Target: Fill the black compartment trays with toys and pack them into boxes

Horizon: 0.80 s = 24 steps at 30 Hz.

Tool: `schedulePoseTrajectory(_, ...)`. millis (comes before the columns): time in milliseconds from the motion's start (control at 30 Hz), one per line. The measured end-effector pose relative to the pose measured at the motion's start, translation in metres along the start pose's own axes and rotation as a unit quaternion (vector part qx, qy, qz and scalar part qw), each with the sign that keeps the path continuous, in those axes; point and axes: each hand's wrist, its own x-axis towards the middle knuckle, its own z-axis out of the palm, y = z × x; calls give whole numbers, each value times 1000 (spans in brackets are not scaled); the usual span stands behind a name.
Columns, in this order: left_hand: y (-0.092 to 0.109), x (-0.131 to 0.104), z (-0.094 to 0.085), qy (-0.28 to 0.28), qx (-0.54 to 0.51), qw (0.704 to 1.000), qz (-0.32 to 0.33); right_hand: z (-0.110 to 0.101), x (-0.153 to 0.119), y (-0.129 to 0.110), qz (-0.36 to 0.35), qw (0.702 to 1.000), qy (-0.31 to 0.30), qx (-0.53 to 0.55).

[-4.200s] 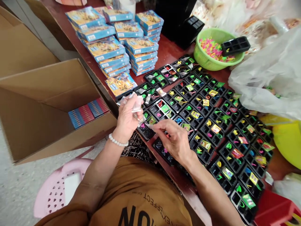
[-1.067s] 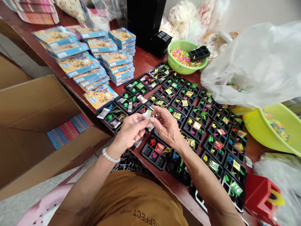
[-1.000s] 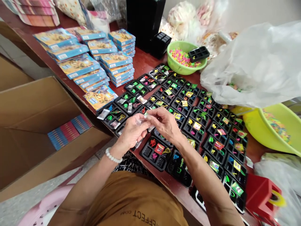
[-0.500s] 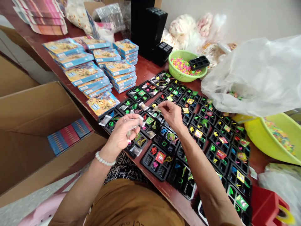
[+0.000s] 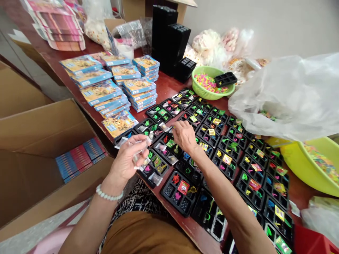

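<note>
My left hand (image 5: 131,157), with a pale bead bracelet at the wrist, is closed round several small clear packets (image 5: 141,160) above the near left trays. My right hand (image 5: 184,137) reaches palm down over the black compartment trays, its fingertips pinched at a small item I cannot make out. Black trays (image 5: 178,193) cover the table in rows, holding small coloured plastic toys and bright sachets such as a red one (image 5: 183,187). A clear packet (image 5: 163,127) lies on the trays just left of my right fingertips.
Stacked blue boxes (image 5: 100,91) stand at the back left, beside tall black tray stacks (image 5: 169,42). A green basket (image 5: 209,92) of small toys is behind the trays. A yellow basin (image 5: 299,165) and plastic bag (image 5: 286,95) are right. An open carton (image 5: 34,137) stands left.
The view has shifted, so the table's things sit lower. My right hand has moved left over the trays, and the pale piece between its fingertips no longer shows clearly. My left hand still holds packets.
</note>
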Motion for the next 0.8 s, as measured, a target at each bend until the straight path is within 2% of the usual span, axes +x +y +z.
schedulePoseTrajectory(167,6,-1,-7,18,-9,1000,-3,5,24,-28,80,995,-61,-26)
schedulePoseTrajectory(300,13,-1,-14,23,-17,1000,7,10,28,-29,101,992,-78,10)
schedulePoseTrajectory(433,17,2,-19,32,-26,999,9,3,33,-30,137,986,-87,42)
schedulePoseTrajectory(600,17,6,-27,39,-17,999,16,-4,48,-33,204,973,-69,78)
schedulePoseTrajectory(700,16,7,-28,52,-3,998,22,-1,59,-33,239,962,-83,98)
schedulePoseTrajectory(800,13,7,-26,52,3,999,17,1,63,-38,239,963,-82,94)
